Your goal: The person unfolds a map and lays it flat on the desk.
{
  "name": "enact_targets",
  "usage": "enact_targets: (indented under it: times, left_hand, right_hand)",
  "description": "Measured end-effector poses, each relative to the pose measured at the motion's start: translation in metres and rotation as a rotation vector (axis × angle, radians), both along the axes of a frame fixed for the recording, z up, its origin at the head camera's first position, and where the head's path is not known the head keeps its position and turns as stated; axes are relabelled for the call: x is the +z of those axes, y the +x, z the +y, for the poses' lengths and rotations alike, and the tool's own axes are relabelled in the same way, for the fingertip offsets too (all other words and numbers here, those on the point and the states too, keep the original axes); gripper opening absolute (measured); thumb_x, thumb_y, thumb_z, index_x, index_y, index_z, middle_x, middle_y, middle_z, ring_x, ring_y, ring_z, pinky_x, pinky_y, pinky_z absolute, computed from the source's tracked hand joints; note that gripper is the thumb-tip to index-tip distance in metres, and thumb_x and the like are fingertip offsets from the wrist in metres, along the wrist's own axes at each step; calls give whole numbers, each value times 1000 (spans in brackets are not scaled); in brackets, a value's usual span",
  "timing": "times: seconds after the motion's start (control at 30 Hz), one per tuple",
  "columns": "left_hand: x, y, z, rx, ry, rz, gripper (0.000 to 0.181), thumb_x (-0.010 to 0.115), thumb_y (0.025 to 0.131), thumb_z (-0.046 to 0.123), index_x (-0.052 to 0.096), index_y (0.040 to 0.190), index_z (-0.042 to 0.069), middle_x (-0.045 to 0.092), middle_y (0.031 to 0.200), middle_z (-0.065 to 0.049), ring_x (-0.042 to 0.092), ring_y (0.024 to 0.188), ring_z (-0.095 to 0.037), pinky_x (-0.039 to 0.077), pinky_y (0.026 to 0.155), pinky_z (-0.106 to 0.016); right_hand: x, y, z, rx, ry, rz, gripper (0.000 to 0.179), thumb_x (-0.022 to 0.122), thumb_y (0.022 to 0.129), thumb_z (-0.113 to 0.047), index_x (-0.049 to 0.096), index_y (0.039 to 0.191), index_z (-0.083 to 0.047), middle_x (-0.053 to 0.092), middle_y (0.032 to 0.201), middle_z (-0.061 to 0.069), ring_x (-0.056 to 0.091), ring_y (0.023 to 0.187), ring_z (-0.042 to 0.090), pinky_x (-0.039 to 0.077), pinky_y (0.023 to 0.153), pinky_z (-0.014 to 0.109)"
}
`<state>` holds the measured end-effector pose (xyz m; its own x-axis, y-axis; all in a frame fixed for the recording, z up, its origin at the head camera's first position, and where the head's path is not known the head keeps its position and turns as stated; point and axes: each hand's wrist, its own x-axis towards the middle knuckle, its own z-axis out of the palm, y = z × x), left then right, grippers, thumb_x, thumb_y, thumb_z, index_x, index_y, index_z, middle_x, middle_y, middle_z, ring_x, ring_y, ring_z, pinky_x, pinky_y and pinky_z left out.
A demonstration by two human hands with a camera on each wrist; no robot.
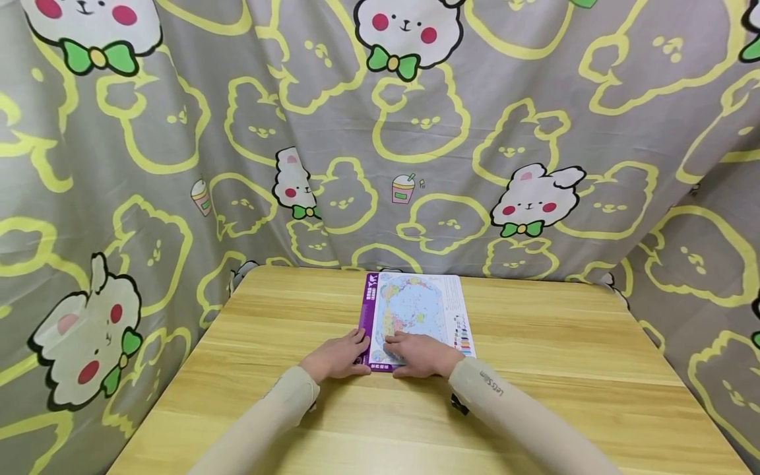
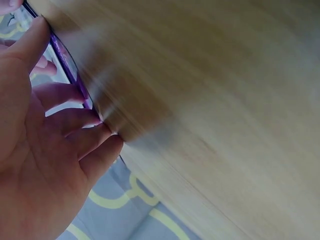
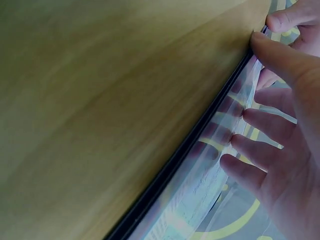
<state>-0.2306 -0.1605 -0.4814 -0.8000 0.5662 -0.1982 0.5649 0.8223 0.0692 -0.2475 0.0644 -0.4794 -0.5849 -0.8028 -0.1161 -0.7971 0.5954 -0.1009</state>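
Lying on the table (image 1: 564, 343), the map board (image 1: 418, 305) is touched by the spread left hand (image 1: 337, 356) and spread right hand (image 1: 424, 356).

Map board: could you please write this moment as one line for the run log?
map board: lying on table | left hand: touching board's left edge | right hand: resting on board's near part

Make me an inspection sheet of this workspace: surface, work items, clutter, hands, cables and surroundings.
Surface: wood-grain table.
Job's things: world map lying flat, purple border along its left and near edges.
Clutter: nothing seen loose; a small black item by the right wrist is unclear.
Left hand: fingers touch the map's left edge.
Right hand: fingers rest on the map's near part.
Cables: nothing seen.
Surroundings: grey curtain with yellow outlines and white cartoon rabbits.
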Motion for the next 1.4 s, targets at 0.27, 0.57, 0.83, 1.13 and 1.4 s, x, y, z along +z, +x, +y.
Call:
enact_targets:
  times: [0.27, 0.57, 0.83, 1.13, 1.4]
  left_hand:
    - [-2, -2, 1, 9, 1, -7, 75, 54, 91, 52, 39, 143, 0, 30, 149, -21, 28, 137, -32, 30, 108, -41]
    - [0, 0, 2, 7, -15, -4, 74, 55, 90, 52, 41, 142, 0, 32, 148, -21, 29, 137, -33, 32, 107, -41]
    - [1, -1, 2, -3, -34, 5, 76, 53, 90, 54, 41, 141, -1, 32, 148, -22, 30, 136, -33, 33, 107, -41]
    - [-1, -2, 2, -3, -33, 16, 76, 53, 90, 54, 40, 142, 0, 32, 148, -22, 30, 136, -33, 33, 107, -41]
    - [-1, 0, 5, 14, -20, 24, 72, 53, 91, 52, 43, 140, -1, 33, 147, -22, 31, 136, -34, 33, 106, -43]
  right_hand:
    - [-1, -3, 2, 33, 17, 34, 57, 59, 91, -43, 52, 137, -10, 43, 144, 7, 40, 132, 25, 35, 106, 37]
    - [3, -3, 7, 76, -1, 98, 47, 60, 92, -36, 56, 133, -12, 48, 140, 6, 49, 124, 22, 42, 100, 38]
    - [5, 2, 8, 76, 1, 104, 43, 58, 94, -31, 56, 133, -12, 53, 135, 5, 55, 117, 21, 44, 97, 38]
    - [18, 12, 13, 147, -35, 269, 36, 57, 95, -20, 57, 131, -11, 63, 122, 5, 61, 107, 19, 51, 87, 32]
    - [30, 16, 20, 144, 31, 380, 38, 53, 96, -11, 55, 134, -16, 60, 126, 2, 60, 110, 18, 53, 82, 33]
